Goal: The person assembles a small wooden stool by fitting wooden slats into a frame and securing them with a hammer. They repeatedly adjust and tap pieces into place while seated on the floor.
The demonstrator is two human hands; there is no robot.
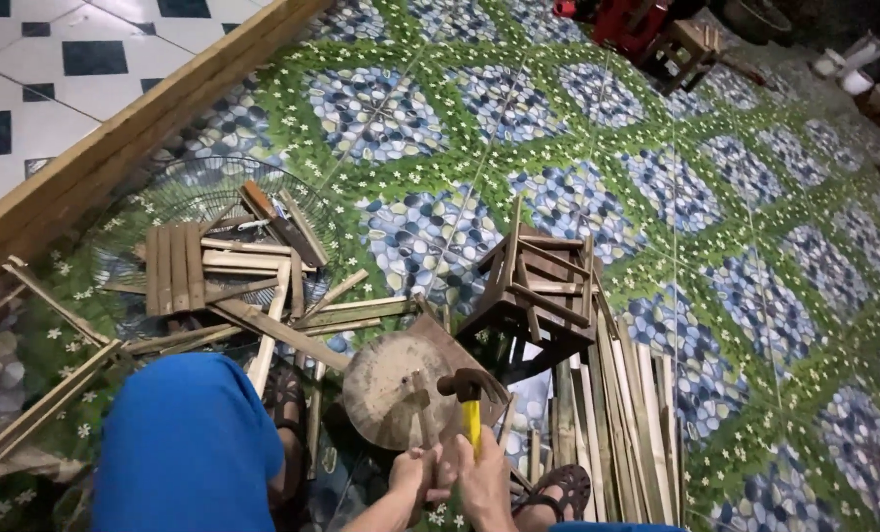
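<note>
Right hand [486, 480] upright, gripping hammer [471, 394] | left hand [412, 473] pinching stick [422, 414]

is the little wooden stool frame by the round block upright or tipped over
Tipped. The stool frame leans on the floor with its legs and rungs pointing up and sideways, beside the round wooden block and a row of bamboo slats.

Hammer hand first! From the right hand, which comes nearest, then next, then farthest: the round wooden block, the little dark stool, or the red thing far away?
From the right hand:
1. Round wooden block, just above-left.
2. Dark stool, farther up, slightly right.
3. Red thing, at the top edge.
</note>
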